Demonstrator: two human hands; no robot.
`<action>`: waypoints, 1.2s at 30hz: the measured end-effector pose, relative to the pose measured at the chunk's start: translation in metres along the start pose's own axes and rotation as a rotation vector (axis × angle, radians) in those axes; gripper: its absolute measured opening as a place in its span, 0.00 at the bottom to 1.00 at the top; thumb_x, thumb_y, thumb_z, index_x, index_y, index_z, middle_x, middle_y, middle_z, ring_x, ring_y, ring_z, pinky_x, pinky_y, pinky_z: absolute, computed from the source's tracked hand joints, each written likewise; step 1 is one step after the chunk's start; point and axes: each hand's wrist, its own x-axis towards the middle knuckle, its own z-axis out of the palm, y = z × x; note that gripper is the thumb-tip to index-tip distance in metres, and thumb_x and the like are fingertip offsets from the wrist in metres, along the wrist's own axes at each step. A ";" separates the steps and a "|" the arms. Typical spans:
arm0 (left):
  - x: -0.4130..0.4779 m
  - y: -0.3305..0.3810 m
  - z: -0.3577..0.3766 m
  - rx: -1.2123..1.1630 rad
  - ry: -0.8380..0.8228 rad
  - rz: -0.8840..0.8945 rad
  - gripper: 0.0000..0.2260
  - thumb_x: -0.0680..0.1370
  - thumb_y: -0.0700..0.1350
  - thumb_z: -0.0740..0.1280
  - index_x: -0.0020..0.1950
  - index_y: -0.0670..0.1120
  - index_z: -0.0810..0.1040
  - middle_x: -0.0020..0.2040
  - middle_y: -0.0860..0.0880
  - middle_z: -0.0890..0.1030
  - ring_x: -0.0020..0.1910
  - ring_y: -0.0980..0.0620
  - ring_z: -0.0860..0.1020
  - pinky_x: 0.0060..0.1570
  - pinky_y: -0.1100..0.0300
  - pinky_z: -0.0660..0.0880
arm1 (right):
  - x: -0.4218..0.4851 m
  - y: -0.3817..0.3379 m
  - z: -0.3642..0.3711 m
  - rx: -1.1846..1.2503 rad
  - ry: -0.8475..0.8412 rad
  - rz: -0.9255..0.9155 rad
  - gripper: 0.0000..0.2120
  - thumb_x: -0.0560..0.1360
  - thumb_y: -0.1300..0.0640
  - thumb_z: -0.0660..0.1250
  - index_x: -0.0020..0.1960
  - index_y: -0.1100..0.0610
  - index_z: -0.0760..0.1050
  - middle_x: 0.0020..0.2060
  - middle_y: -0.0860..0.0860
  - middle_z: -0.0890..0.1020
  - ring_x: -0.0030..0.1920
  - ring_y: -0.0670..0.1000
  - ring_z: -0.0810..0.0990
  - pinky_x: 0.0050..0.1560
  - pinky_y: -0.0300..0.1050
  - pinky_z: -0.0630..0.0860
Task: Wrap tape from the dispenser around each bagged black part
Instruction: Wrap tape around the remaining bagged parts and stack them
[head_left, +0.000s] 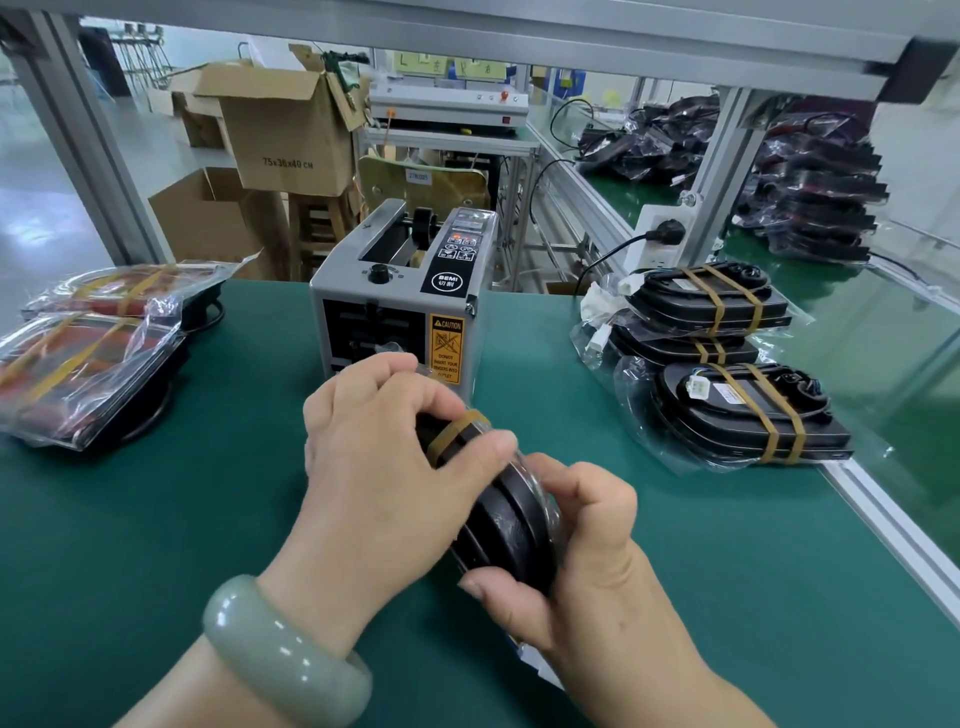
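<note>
A bagged black part (511, 525) stands on edge above the green mat, just in front of the grey tape dispenser (402, 296). My left hand (384, 478) curls over its top and left side, the thumb pressing a strip of tan tape (452, 434) that crosses the upper end. My right hand (582, 551) grips the lower right end, thumb under the part. Much of the part is hidden behind both hands.
Taped bagged parts are stacked at the right (727, 364). Taped bags showing red lie at the left (88, 358). More bagged parts are piled at the far right (810, 192). Cardboard boxes (285, 135) stand behind the bench, and an aluminium rail (893, 535) borders the mat's right edge.
</note>
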 end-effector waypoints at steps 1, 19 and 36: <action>0.003 -0.001 0.001 -0.034 0.011 -0.019 0.11 0.63 0.63 0.70 0.37 0.59 0.75 0.54 0.66 0.66 0.57 0.65 0.55 0.63 0.60 0.57 | 0.000 0.000 0.000 -0.004 0.006 -0.003 0.33 0.69 0.29 0.63 0.63 0.43 0.53 0.56 0.32 0.73 0.43 0.47 0.82 0.45 0.46 0.80; 0.043 -0.008 -0.028 0.301 -0.351 0.314 0.31 0.47 0.82 0.58 0.36 0.60 0.69 0.48 0.63 0.67 0.51 0.57 0.59 0.53 0.58 0.59 | -0.003 0.014 -0.009 0.147 -0.158 0.319 0.32 0.56 0.46 0.76 0.55 0.31 0.68 0.47 0.37 0.82 0.45 0.41 0.82 0.47 0.37 0.77; 0.019 -0.021 -0.036 -0.372 0.071 0.529 0.06 0.74 0.49 0.67 0.49 0.50 0.79 0.58 0.48 0.78 0.58 0.53 0.77 0.56 0.65 0.72 | 0.065 -0.042 -0.055 0.023 -0.079 0.183 0.36 0.54 0.38 0.77 0.56 0.37 0.63 0.47 0.31 0.80 0.47 0.35 0.79 0.46 0.27 0.71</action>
